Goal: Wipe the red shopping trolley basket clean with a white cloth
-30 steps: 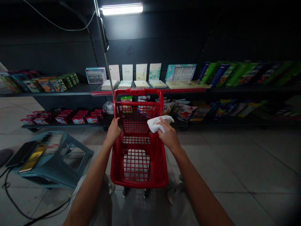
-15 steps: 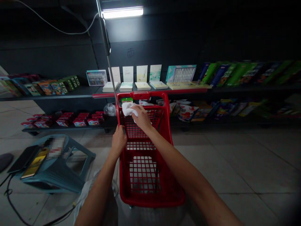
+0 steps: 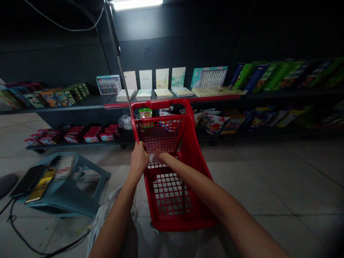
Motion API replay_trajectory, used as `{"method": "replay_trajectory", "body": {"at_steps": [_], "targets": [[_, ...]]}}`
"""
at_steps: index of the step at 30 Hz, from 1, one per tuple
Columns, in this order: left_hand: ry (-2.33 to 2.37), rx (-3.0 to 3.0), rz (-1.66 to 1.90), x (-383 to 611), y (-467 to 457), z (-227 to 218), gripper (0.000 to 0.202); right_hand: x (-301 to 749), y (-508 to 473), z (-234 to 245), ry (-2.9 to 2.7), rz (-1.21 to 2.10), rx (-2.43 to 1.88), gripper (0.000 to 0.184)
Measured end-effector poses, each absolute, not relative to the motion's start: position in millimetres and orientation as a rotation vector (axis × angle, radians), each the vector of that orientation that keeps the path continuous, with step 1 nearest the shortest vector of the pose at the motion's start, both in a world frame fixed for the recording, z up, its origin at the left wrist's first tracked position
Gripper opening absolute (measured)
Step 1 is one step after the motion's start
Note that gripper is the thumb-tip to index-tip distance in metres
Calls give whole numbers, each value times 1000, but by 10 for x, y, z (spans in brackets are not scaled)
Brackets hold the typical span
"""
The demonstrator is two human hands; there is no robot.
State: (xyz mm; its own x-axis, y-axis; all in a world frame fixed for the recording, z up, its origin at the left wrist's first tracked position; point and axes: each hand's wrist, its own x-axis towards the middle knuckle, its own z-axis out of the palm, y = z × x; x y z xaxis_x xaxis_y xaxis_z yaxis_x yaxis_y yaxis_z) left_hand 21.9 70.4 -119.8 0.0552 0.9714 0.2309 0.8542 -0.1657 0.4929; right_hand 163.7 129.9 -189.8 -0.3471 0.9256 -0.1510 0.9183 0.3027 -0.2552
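"What is the left hand [image 3: 140, 157] doing?"

"Clasping the left rim of the red basket cart [image 3: 185, 224], fingers curled over the edge. The forearm climbs steeply from the bottom of the view, nearly in line with the hand."

"And the right hand [image 3: 159, 154]?"

"Reaching down inside the basket, grasping a white cloth [image 3: 152, 158]. Only a small patch of cloth shows, and blur hides the separate fingers. That arm stretches long and slanting from the lower right, across the cart's right side."

"So are the hands close together?"

"Yes, the right is just beside the left, before the lower part of the mesh back panel [image 3: 163, 134]."

"Where does the cart stand?"

"On the tiled floor [image 3: 242, 186], in front of the shelves [image 3: 212, 97], right of a blue-grey stool [image 3: 80, 200]."
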Motion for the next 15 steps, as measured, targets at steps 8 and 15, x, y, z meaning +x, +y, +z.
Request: {"method": "replay_trajectory", "body": {"at_steps": [8, 15], "targets": [[1868, 2087, 780, 254, 722, -1195, 32, 2230, 1673, -1255, -1757, -46, -1336, 36], [1851, 2100, 819, 277, 746, -1221, 31, 2309, 1680, -1633, -1707, -88, -1482, 48]]}}
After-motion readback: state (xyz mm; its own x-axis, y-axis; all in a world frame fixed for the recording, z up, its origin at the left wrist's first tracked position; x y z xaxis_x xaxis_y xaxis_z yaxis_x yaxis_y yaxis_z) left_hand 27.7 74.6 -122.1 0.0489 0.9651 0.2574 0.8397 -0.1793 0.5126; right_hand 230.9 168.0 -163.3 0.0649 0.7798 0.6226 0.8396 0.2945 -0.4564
